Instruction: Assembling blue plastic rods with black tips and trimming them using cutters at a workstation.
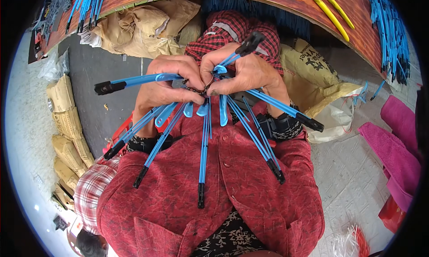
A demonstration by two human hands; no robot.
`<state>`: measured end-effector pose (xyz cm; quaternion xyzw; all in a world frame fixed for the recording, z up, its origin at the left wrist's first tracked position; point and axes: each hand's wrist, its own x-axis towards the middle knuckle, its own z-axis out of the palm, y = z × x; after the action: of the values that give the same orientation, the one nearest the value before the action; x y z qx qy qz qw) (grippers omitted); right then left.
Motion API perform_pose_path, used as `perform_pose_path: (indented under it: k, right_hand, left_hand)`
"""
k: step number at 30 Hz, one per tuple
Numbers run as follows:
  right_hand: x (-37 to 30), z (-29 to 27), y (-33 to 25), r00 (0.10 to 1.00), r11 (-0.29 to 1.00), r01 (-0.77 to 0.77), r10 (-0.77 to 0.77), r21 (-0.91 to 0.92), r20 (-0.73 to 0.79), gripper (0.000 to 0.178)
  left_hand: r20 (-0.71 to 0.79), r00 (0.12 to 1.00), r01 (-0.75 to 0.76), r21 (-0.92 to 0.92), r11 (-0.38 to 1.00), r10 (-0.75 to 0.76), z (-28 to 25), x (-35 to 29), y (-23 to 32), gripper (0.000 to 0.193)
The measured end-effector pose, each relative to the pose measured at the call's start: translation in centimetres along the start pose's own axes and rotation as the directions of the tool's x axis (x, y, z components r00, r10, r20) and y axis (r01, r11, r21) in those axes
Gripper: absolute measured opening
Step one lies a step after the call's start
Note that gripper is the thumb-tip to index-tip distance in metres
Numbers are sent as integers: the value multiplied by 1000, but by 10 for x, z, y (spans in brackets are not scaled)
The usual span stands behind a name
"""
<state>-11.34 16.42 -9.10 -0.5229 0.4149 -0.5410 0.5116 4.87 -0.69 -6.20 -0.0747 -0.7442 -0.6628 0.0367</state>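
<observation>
A folded umbrella frame [203,154] spreads its blue ribs out like a star in front of my red jacket. Black pieces cap the outer ends of the ribs, and flat blue paddle-like parts [223,111] hang around the middle. My left hand [167,80] is closed on the dark hub area, thumb and fingers pinched together. Opposite it, my right hand [250,73] pinches at the same centre, its fingertips almost touching the left ones. A thin dark wire [212,79] shows between the fingertips. The fingers hide most of the hub.
Ahead curves a reddish-brown wooden table [286,0] carrying yellow-handled pliers [328,13] and blue rib bundles [391,38]. Crumpled brown paper [143,29] lies below it on the left, a printed sack [313,64] on the right. Someone in a checked shirt [94,190] is at lower left.
</observation>
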Motion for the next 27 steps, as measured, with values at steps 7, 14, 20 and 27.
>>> perform_pose_path:
  k: [7, 14, 20, 27]
  right_hand:
    - [0, -2, 4, 997, 995, -76, 77, 68, -22, 24]
    - [3, 8, -3, 983, 988, 55, -27, 146, -183, 20]
    - [0, 9, 9, 982, 986, 4, 27, 164, -185, 20]
    - [-4, 3, 9, 993, 966, -68, 90, 249, -76, 22]
  left_hand:
    - [-104, 995, 2, 24, 1000, 0, 4, -3, -10, 19]
    - [-197, 980, -46, -52, 998, 35, 0, 9, 2, 19]
    - [-86, 995, -46, -79, 996, 39, -9, 4, -11, 17]
    - [-102, 992, -85, -86, 993, 76, -1, 3, -15, 18]
